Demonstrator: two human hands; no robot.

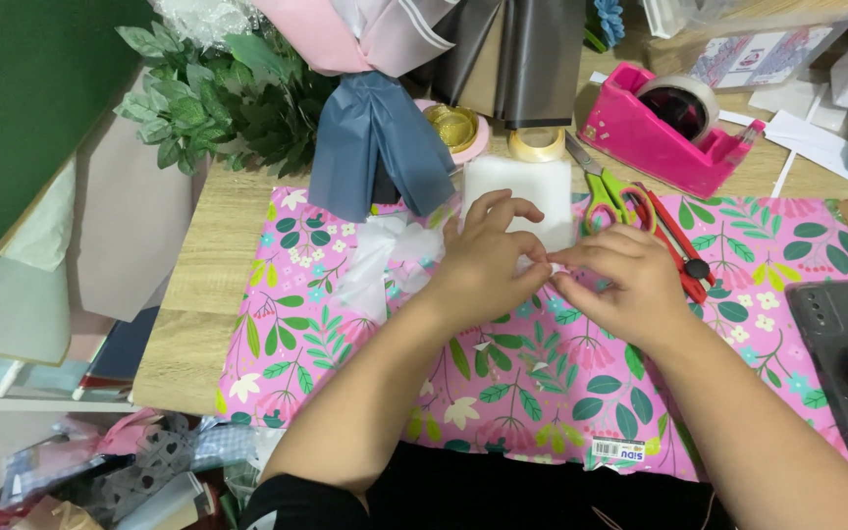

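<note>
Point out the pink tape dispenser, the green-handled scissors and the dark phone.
Pink plastic tape dispenser point(640, 137): head view, front side wall.
Green-handled metal scissors point(603, 186): head view, green handle loop.
Dark rectangular phone point(836, 334): head view, back panel.

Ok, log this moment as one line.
left hand: on white block | right hand: pinching white wrap, fingertips meet left | under: pink floral paper | beside: scissors

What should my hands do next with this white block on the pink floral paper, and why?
Probably press the pinched bit down flat against the white block. Your left hand and right hand meet fingertip to fingertip right at its front edge, gripping something small that I can't make out, while the block sits on the floral wrapping paper.
</note>
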